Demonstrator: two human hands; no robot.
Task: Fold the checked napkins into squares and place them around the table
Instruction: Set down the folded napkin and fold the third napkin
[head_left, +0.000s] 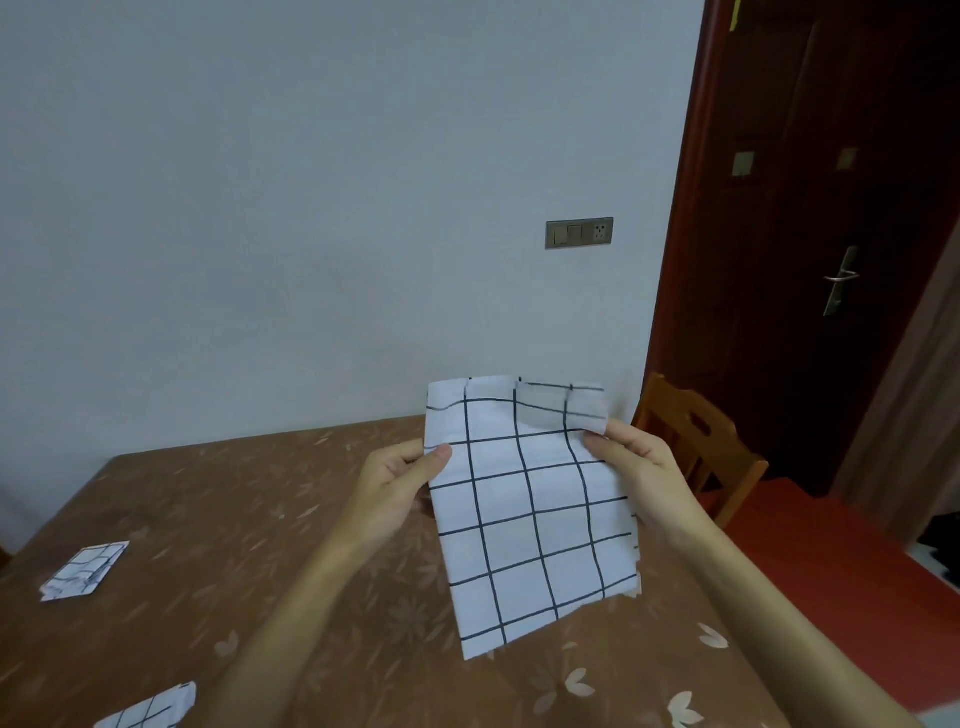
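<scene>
I hold a white napkin with dark checks (530, 512) up in the air over the right part of the brown table (218, 519). It hangs as a folded rectangle, its top edge bent over. My left hand (400, 483) pinches its left edge and my right hand (639, 467) pinches its right edge, both near the top. A folded checked napkin (85, 570) lies flat at the table's left side. Another checked napkin (150, 707) shows partly at the bottom left edge of the view.
The table has a brown cloth with a pale flower pattern and stands against a white wall. A wooden chair (701, 447) sits at the table's right end. Behind it is a dark red door (810, 234), with red floor to the right.
</scene>
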